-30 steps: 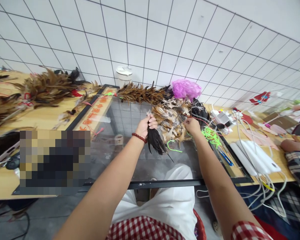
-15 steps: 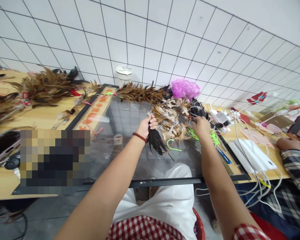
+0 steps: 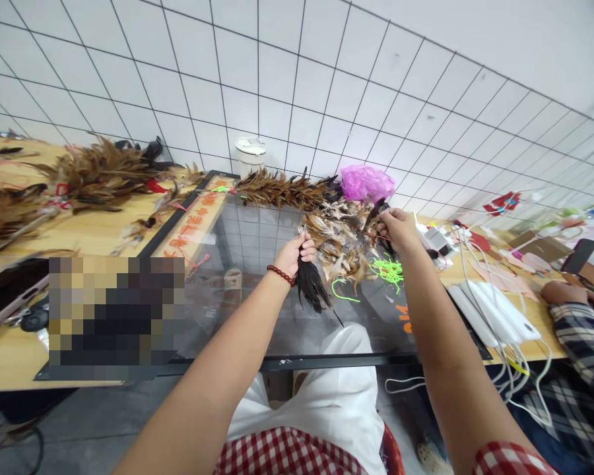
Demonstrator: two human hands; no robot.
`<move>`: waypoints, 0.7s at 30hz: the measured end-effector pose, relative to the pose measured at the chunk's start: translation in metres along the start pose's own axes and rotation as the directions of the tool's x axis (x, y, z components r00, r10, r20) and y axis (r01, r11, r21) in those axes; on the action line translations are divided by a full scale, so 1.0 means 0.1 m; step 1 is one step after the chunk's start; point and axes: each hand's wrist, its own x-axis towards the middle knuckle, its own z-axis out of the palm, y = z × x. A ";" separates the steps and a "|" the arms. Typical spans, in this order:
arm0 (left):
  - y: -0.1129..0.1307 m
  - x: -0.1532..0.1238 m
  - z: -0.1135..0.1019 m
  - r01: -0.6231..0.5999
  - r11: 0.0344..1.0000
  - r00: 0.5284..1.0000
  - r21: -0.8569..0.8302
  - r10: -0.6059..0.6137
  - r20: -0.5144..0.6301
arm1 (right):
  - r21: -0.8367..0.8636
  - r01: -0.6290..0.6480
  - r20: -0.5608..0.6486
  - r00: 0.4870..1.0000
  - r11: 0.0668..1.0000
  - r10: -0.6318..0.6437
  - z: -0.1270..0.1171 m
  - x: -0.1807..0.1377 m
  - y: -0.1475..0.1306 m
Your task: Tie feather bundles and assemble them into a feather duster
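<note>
At the bench's near edge, the black-framed glass pane (image 3: 257, 330) lies on the bench (image 3: 96, 227). A red container (image 3: 392, 452) below that edge is cut off by the bottom of the view, so its contents are hard to make out. Toward the near left corner, a pixelated patch hides whatever is there; beside it a phone (image 3: 10, 300) is cropped by the left side.

Over the middle of the pane, the left hand (image 3: 296, 256) has its fingers curled round a bundle of black feathers (image 3: 314, 289). Pale quill ends poke out above the fist, tips hang below, and the fingers cover the part between. The right forearm hides part of the pane's right side and some orange lettering (image 3: 406, 319). Near the bench's right edge lies a white block (image 3: 499, 313), partly crossed by cables.

Farther back, the right hand (image 3: 395, 224) has narrowed fingers at dark feathers (image 3: 375, 212) beside a mixed feather pile (image 3: 339, 241); whether they grip any, I cannot tell. Bright green string (image 3: 387, 270) lies just nearer, partly behind the forearm. Along the far edge are a brown feather strand (image 3: 282, 190), a purple bag (image 3: 367, 183) and a white cup (image 3: 251, 158) with its base hidden.
</note>
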 end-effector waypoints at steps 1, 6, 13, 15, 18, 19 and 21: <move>-0.01 0.00 0.00 0.007 1.000 1.000 0.006 -0.007 -0.003 | 0.146 -0.029 0.033 0.999 0.989 0.024 0.01 -0.02 -0.03; -0.04 -0.02 0.01 0.048 0.999 0.999 0.023 -0.048 -0.009 | 0.096 -0.020 0.023 1.000 0.995 0.017 0.08 -0.13 0.01; -0.02 0.00 -0.01 0.035 0.999 0.999 -0.003 -0.035 -0.024 | -0.546 0.084 0.170 0.985 0.833 0.012 0.35 0.02 0.19; -0.02 -0.01 -0.02 0.031 0.999 0.999 0.006 -0.031 -0.026 | -0.533 0.081 0.198 0.980 0.842 0.031 0.56 0.05 0.24; -0.02 -0.01 -0.02 0.032 0.999 0.999 0.017 -0.031 -0.026 | -0.534 0.084 0.229 0.972 0.842 0.049 0.81 0.06 0.30; -0.02 -0.01 -0.02 0.033 0.999 0.999 0.017 -0.032 -0.030 | -0.540 0.086 0.229 0.972 0.837 0.048 0.85 0.07 0.30; -0.02 0.00 -0.02 0.036 0.999 0.999 0.011 -0.035 -0.038 | -0.554 0.090 0.196 0.980 0.828 0.024 0.83 0.08 0.27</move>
